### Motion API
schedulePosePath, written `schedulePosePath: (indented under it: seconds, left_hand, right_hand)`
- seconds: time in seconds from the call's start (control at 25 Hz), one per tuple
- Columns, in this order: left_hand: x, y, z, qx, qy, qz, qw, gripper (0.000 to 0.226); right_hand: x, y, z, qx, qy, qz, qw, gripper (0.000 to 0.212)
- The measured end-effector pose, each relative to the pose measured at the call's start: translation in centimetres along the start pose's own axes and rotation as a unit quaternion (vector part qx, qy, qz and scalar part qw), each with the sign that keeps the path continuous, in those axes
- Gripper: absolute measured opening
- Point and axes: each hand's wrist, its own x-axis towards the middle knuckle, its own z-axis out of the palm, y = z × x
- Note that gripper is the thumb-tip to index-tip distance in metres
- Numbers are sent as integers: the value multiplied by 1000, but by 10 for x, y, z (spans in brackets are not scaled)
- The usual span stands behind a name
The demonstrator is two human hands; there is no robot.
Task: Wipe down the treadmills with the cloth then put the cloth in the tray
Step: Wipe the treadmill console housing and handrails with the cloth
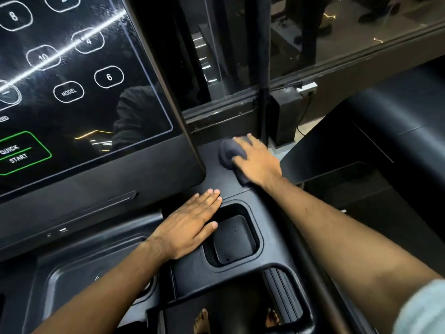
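Cloth: the dark grey cloth (227, 151) lies bunched on the flat right-hand deck of the treadmill console (192, 268), just beside the lower right corner of the screen (72, 80). Part of it shows past your fingertips and part below your palm.
Right hand: your right hand (258, 162) lies on top of the cloth and presses it to the deck. The fingers are spread and laid out fairly straight over the cloth rather than curled round it. Hand and cloth are a little blurred, so the finer lie of the fingers is unclear.
Left hand: your left hand (190, 225) rests palm down on the console, with its fingers straight, close together and released, grasping nothing. The thumb lies along the left edge of the tray.
Tray: the tray (232, 239) is a rounded, square recess sunk into the console, just right of your left hand and nearer you than the cloth. Cloth and tray are apart, with a strip of deck between them.
Screen: it is dark and glossy, with white-outlined buttons marked 2, 4, 6, 8, 10 and MODEL and a green-outlined QUICK START. Streaks and light reflections cross it.
Below: your bare feet (202, 319) show through the gap under the console.
Sleeve: a pale sleeve (423, 309) covers your right upper arm at the frame's lower right corner.
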Motion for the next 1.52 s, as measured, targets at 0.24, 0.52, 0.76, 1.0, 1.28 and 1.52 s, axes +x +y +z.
schedulePosePath:
  seconds: [0.24,0.52,0.76,1.0,1.28,1.52]
  left_hand:
    - [-2,1,1,-6,10,-1,1000,64]
    - [-2,2,3,-16,13,17,1000,66]
    - [-8,5,5,-13,20,45,999,70]
    - [-26,-5,7,-11,23,59,998,72]
    - [-59,-30,5,-68,49,32,996,73]
    - [-73,-30,5,-96,80,12,992,57]
  right_hand:
    - [-64,16,12,-110,35,119,986,57]
    - [-135,15,8,-123,40,181,975,59]
    - [-187,-4,15,-200,62,178,961,68]
    - [-206,-5,8,-186,88,246,947,67]
    - [-242,-84,52,-181,111,59,975,52]
    - [-184,-130,90,-67,75,252,963,54]
